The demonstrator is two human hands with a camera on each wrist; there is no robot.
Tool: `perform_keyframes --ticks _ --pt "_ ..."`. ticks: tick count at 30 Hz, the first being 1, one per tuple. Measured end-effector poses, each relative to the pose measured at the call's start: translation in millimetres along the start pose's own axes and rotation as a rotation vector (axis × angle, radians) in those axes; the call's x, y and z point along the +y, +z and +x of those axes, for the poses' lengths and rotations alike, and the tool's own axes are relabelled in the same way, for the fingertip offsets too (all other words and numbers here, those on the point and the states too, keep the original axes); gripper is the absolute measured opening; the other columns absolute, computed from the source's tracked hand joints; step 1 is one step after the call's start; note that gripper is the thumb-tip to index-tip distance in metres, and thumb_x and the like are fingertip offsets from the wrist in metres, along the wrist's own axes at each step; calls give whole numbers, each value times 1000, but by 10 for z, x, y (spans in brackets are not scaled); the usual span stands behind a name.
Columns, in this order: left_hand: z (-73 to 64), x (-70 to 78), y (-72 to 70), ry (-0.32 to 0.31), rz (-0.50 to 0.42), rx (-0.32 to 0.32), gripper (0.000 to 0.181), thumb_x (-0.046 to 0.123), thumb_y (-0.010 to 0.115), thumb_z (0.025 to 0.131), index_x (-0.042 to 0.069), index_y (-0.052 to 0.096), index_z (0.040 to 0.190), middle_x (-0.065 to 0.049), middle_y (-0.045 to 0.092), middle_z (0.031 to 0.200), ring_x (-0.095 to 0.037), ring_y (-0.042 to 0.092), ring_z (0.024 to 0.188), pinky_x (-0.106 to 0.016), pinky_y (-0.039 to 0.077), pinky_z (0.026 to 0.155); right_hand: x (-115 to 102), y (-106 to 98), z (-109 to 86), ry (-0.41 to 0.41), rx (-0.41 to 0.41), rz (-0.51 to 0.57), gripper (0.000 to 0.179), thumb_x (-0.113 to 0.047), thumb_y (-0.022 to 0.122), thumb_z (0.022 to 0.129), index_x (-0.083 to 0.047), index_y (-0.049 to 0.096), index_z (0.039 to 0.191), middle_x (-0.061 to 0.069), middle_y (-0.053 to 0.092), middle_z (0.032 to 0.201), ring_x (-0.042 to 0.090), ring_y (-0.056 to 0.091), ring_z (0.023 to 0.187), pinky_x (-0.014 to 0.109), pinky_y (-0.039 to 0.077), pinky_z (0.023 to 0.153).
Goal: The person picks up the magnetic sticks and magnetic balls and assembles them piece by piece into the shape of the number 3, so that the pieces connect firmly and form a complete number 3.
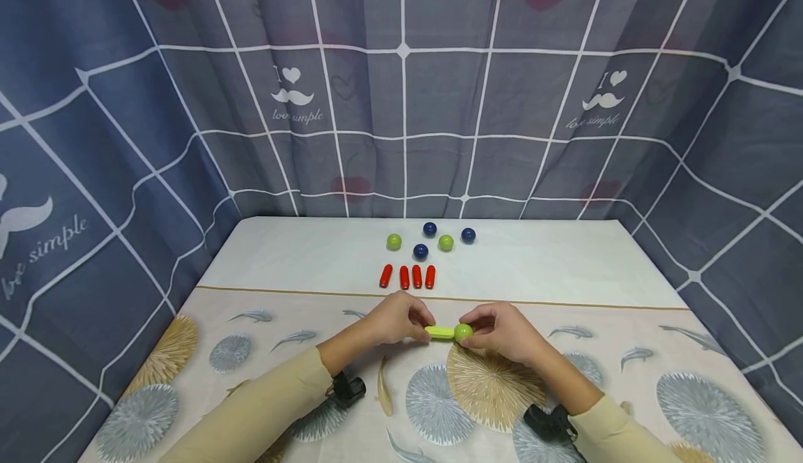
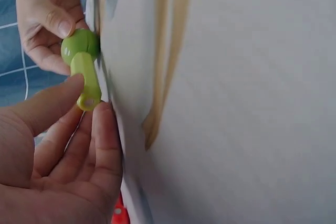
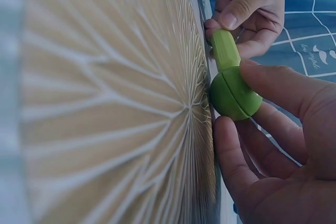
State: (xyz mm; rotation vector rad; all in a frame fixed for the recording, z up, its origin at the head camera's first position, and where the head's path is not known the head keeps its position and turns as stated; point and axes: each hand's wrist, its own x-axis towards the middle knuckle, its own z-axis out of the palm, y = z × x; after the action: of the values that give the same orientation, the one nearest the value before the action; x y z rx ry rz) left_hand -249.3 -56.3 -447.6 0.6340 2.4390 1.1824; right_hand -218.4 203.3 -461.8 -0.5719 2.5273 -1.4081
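Between the two hands, a yellow-green rod (image 1: pixel 440 332) meets a green ball (image 1: pixel 463 332) end to end, just over the patterned cloth. My left hand (image 1: pixel 401 319) pinches the rod's far end between thumb and fingers; the left wrist view shows a round hole in that end of the rod (image 2: pixel 86 85). The green ball (image 3: pixel 235 94), with a seam line round it, is held by my right hand (image 1: pixel 502 330) between thumb and fingertips. Rod and ball touch; whether they are joined fast I cannot tell.
Behind the hands lie several red rods (image 1: pixel 404 277) in a row. Farther back are two green balls (image 1: pixel 446 243) and three dark blue balls (image 1: pixel 421 252) on the white strip of the table (image 1: pixel 533 261). A grey checked curtain (image 1: pixel 439 100) closes off the back and sides.
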Motion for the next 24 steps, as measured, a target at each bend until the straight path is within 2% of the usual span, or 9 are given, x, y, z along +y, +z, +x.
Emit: perform_keyframes --ticks 3,5,10,16,20,24 --pt "13 -7 -75 31 20 -10 20 6 87 80 7 79 98 -2 76 92 -10 65 78 -24 54 69 2 7 3 2 -3 9 34 -11 87 81 -2 75 111 11 74 104 14 69 86 22 58 74" --pt "36 -23 -147 57 41 5 21 8 86 81 6 78 101 -2 76 93 -10 67 81 -23 55 72 -2 9 5 4 -5 13 35 -12 87 81 -2 75 112 11 75 106 14 69 87 22 58 74" --pt "156 -82 -392 100 104 125 19 10 82 87 4 77 104 -1 75 92 -10 66 80 -23 54 71 -12 5 1 17 -5 26 33 -12 87 81 -4 76 112 12 74 109 15 68 89 22 57 75" --pt "348 -208 -703 49 88 310 21 10 77 91 2 76 110 -5 75 95 -15 66 84 -28 56 78 -9 4 -16 28 -13 78 35 -12 86 82 -2 75 113 14 74 109 16 68 90 22 57 75" --pt "476 -343 -837 11 67 384 22 13 75 93 3 75 112 -7 76 98 -18 67 89 -30 56 81 -14 -1 -26 33 -16 99 35 -12 86 82 -2 75 114 14 74 108 17 68 91 22 57 75" --pt "595 -453 -905 -4 48 439 21 15 75 94 4 76 111 -9 75 101 -21 68 92 -30 55 79 -24 -8 -29 43 -22 105 36 -12 86 82 -2 75 115 14 74 110 19 68 92 23 57 75"
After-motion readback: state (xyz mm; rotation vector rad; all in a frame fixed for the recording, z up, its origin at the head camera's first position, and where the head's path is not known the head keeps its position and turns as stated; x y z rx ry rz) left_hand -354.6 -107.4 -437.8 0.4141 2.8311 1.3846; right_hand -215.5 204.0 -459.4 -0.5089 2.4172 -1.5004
